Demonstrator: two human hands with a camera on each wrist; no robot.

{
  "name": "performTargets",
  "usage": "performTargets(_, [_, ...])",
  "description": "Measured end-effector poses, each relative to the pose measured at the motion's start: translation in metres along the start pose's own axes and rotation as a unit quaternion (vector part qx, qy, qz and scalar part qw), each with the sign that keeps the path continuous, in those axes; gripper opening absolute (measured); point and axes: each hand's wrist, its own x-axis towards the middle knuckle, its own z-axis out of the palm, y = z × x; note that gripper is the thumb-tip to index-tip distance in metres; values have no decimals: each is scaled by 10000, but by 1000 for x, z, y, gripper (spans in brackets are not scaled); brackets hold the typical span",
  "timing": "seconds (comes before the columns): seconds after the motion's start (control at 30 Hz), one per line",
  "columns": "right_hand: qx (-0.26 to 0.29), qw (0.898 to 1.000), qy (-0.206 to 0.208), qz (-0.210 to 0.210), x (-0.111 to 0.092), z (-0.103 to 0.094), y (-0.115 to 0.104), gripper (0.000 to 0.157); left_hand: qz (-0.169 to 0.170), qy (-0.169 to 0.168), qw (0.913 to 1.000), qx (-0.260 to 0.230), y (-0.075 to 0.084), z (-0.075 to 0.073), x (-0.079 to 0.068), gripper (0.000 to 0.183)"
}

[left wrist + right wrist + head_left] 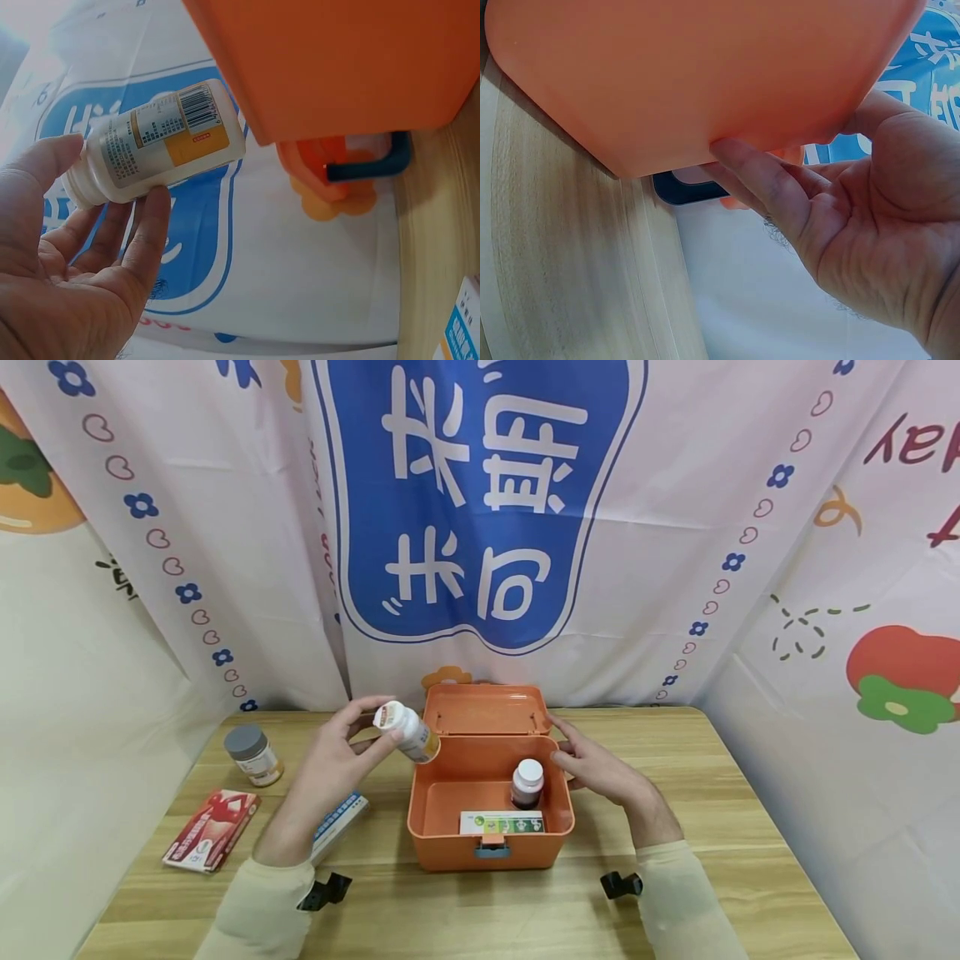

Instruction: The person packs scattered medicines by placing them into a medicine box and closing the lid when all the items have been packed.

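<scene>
My left hand (341, 760) pinches a white pill bottle (411, 732) with a printed label, tilted over the left rim of an orange storage box (491, 852). In the left wrist view, thumb and fingers hold the bottle (161, 142) around its cap end, its base pointing towards the box. The lid (487, 708) is raised at the back. My right hand (600, 768) grips the box at its right rear corner; in the right wrist view, fingertips (727, 150) lie against the orange wall. Inside, another white bottle (528, 783) stands upright behind a green-and-white carton (501, 822).
Left of the box on the wooden table (637, 910) are a grey-lidded jar (253, 753), a red-and-white carton (212, 831) and a blue-and-white carton (341, 823), partly hidden by the left arm. A printed cloth (675, 485) hangs behind.
</scene>
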Motion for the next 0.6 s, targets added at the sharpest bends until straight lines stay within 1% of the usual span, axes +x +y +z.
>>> performTargets(0.13, [-36, 10000, 16, 25, 0, 1, -1, 73, 93, -89, 9998, -137, 1, 6, 0, 52])
performTargets(0.43, [-76, 9999, -53, -70, -1, -1, 1, 73, -74, -314, 9994, -82, 1, 21, -1, 51])
performTargets(0.6, [-59, 9999, -81, -101, -1, -1, 1, 73, 15, -429, 9988, -217, 3, 29, -2, 48])
